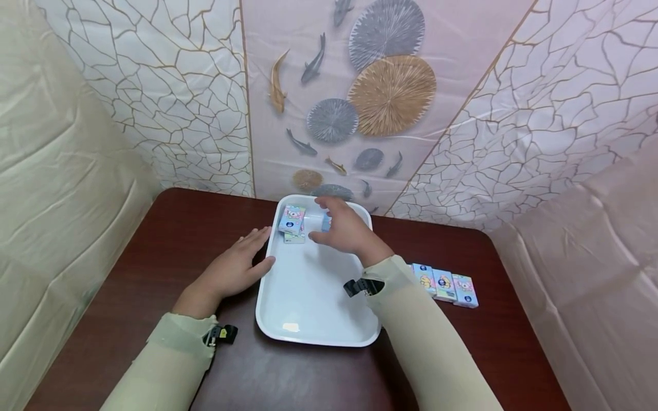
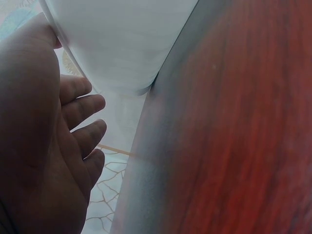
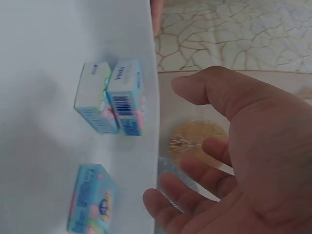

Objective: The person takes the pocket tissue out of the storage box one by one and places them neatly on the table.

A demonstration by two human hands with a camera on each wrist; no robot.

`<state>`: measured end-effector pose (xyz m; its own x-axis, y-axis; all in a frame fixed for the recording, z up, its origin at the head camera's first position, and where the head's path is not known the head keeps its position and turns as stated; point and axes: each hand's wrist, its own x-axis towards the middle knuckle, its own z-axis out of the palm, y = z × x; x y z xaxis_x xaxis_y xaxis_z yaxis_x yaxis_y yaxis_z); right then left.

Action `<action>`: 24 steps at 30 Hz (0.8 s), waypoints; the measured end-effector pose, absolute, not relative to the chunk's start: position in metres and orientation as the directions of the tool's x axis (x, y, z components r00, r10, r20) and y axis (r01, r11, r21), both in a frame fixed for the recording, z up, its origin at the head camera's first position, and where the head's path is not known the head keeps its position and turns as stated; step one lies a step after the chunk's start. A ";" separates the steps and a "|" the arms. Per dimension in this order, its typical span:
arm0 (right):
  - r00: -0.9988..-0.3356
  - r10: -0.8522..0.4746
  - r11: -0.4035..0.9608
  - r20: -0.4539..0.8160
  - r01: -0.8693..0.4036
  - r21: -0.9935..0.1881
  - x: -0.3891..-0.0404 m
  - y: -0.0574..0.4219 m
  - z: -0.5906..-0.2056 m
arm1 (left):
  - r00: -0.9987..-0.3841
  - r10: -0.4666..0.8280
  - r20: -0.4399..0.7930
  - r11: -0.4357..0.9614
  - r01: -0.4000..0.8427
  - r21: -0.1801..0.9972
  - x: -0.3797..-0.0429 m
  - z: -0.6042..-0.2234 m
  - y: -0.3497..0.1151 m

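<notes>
A white tray (image 1: 313,297) lies on the dark table. Two small Vinda tissue packs (image 1: 292,218) rest against each other in its far left corner, one overlapping the other. A third, blue tissue pack (image 3: 91,200) sits apart from them in the tray; in the head view my right hand partly hides it. My right hand (image 1: 345,228) hovers over the far part of the tray, fingers and thumb spread with nothing between them. Along the tray's left rim, my left hand (image 1: 233,273) has its fingers extended, fingertips right at the edge.
Several more tissue packs (image 1: 444,285) stand in a row on the table right of the tray, partly behind my right forearm. A patterned curtain (image 1: 200,103) closes off the back. Pale cloth (image 1: 591,274) hangs at both sides of the table (image 1: 169,245).
</notes>
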<state>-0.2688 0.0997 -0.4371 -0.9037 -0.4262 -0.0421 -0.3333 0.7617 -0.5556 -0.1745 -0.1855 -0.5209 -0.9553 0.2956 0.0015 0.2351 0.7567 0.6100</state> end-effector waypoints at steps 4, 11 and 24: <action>-0.906 -0.417 0.764 -0.069 -0.309 -0.567 -0.279 0.091 -0.445 | -0.956 0.295 -0.007 0.760 0.230 0.607 -0.175 -0.519 -0.185; -0.917 -0.387 0.775 -0.101 -0.264 -0.574 -0.291 0.077 -0.460 | -0.953 0.302 -0.001 0.756 0.239 0.609 -0.176 -0.517 -0.185; -0.928 -0.352 0.817 -0.124 -0.240 -0.524 -0.299 0.053 -0.473 | -0.953 0.303 0.005 0.751 0.242 0.615 -0.175 -0.519 -0.188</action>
<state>-0.2993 0.0534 -0.4733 -0.9276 -0.3525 -0.1240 -0.2404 0.8171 -0.5239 -0.1749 -0.1877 -0.5190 -0.9531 0.3028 0.0049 0.2417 0.7507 0.6148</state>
